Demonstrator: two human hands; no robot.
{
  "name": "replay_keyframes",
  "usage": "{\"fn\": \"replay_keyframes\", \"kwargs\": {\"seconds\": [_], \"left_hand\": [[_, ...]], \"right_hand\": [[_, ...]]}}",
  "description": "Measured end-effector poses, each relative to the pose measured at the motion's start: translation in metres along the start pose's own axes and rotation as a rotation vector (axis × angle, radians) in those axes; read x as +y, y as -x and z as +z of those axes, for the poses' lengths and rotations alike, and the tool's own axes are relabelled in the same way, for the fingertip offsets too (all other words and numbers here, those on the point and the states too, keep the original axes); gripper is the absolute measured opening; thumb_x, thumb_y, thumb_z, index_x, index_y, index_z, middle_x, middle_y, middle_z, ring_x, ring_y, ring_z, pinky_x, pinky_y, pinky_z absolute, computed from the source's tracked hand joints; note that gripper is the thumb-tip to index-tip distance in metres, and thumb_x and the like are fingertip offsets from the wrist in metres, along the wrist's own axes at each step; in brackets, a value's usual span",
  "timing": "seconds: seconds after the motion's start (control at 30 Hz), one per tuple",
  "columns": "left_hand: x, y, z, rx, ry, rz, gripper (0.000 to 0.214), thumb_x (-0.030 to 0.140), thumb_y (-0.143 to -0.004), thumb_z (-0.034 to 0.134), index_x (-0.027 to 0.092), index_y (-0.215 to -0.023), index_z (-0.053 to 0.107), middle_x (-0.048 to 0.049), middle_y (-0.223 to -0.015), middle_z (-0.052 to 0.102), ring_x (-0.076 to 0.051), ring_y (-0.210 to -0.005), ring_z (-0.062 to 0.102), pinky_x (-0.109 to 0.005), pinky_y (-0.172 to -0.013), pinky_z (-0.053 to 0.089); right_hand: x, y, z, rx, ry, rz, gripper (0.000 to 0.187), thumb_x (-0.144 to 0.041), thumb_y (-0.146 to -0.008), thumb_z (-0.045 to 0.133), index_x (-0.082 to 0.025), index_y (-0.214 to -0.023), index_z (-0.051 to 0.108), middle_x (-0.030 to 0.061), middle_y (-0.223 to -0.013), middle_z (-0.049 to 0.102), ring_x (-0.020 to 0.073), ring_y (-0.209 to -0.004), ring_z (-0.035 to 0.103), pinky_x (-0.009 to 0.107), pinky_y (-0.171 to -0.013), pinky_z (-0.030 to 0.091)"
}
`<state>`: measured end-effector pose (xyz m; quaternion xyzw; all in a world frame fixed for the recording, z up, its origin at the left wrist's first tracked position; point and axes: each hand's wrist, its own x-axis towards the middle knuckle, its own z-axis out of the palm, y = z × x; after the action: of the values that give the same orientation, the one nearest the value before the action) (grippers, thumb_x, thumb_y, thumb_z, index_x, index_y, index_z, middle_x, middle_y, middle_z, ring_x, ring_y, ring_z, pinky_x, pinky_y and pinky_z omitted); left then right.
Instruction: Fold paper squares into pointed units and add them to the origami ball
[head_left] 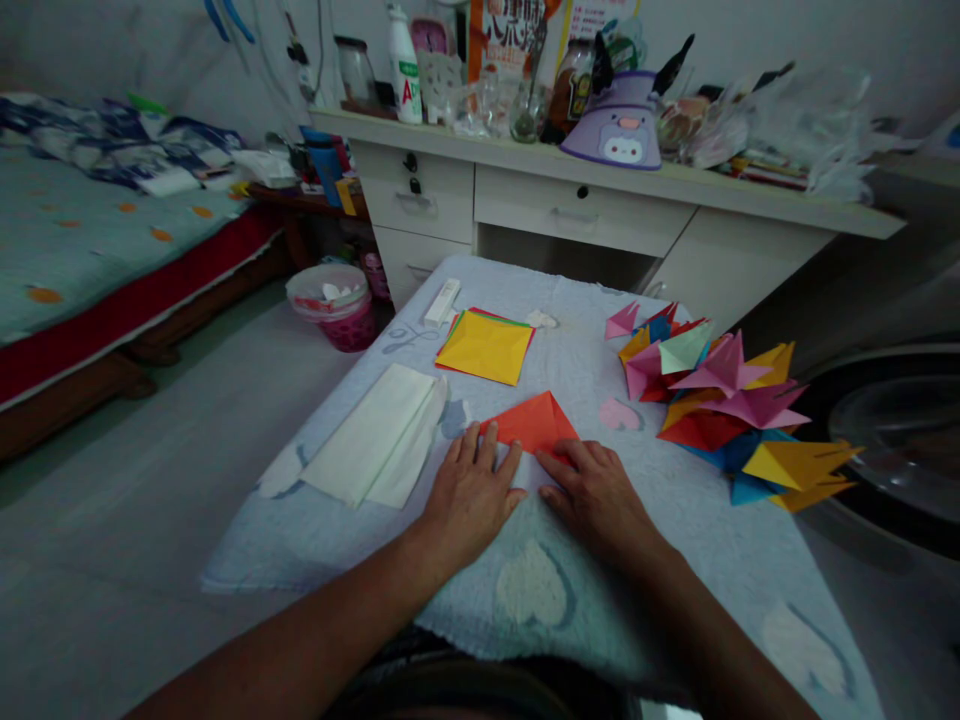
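Observation:
An orange sheet of origami paper, folded to a point at its far side, lies on the cloth-covered table in front of me. My left hand rests flat on its near left edge with the fingers stretched out. On the near right edge lies my right hand, its index finger extended and the other fingers partly bent; I see no grip on the paper. Beyond it sits a stack of square paper, yellow on top with red and green edges below. Folded paper cranes in several colours are heaped to the right.
White tissues lie left of my hands, and a small white box is near the table's far left corner. A crumpled scrap lies by the stack. A pink bin stands on the floor. Behind is a cluttered white desk.

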<state>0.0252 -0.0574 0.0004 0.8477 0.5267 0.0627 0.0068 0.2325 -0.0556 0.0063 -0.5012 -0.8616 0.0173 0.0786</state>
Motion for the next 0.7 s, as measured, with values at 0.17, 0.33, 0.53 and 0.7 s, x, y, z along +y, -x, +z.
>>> {"fn": "replay_keyframes", "kwargs": {"seconds": [0.17, 0.33, 0.53, 0.7], "left_hand": [[0.0, 0.001, 0.002, -0.002, 0.005, -0.029, 0.059, 0.053, -0.09, 0.055, 0.025, -0.141, 0.048, -0.0195, -0.149, 0.043, -0.042, -0.139, 0.036, -0.055, -0.109, 0.035], [0.0, 0.001, 0.002, -0.004, 0.001, -0.035, 0.058, 0.053, -0.09, 0.054, 0.026, -0.141, 0.049, -0.0192, -0.149, 0.043, -0.042, -0.139, 0.037, -0.053, -0.109, 0.036], [-0.003, 0.001, 0.002, -0.045, -0.013, -0.055, 0.069, 0.055, -0.09, 0.053, 0.009, -0.141, 0.048, -0.0258, -0.15, 0.04, -0.038, -0.14, 0.037, -0.048, -0.112, 0.034], [-0.006, 0.005, 0.001, -0.066, -0.03, -0.108, 0.075, 0.056, -0.09, 0.051, 0.0, -0.141, 0.045, -0.0268, -0.151, 0.037, -0.038, -0.142, 0.035, -0.049, -0.113, 0.032]], "right_hand": [[0.008, 0.012, -0.008, -0.018, 0.043, 0.019, 0.036, -0.035, -0.093, 0.056, -0.022, -0.126, 0.064, 0.0129, -0.123, 0.062, 0.0288, -0.108, 0.054, 0.047, -0.092, 0.042], [0.018, 0.032, -0.013, -0.033, 0.076, 0.058, 0.035, -0.037, -0.095, 0.054, -0.021, -0.124, 0.064, 0.013, -0.125, 0.062, 0.029, -0.11, 0.056, 0.048, -0.094, 0.042], [0.029, 0.05, -0.01, -0.013, 0.084, 0.099, 0.036, -0.037, -0.094, 0.054, -0.022, -0.126, 0.063, 0.0124, -0.127, 0.062, 0.0299, -0.113, 0.056, 0.049, -0.095, 0.044], [0.033, 0.059, -0.005, 0.033, 0.085, 0.119, 0.038, -0.035, -0.094, 0.055, -0.022, -0.128, 0.062, 0.0127, -0.129, 0.062, 0.0303, -0.114, 0.057, 0.05, -0.095, 0.046]]}}
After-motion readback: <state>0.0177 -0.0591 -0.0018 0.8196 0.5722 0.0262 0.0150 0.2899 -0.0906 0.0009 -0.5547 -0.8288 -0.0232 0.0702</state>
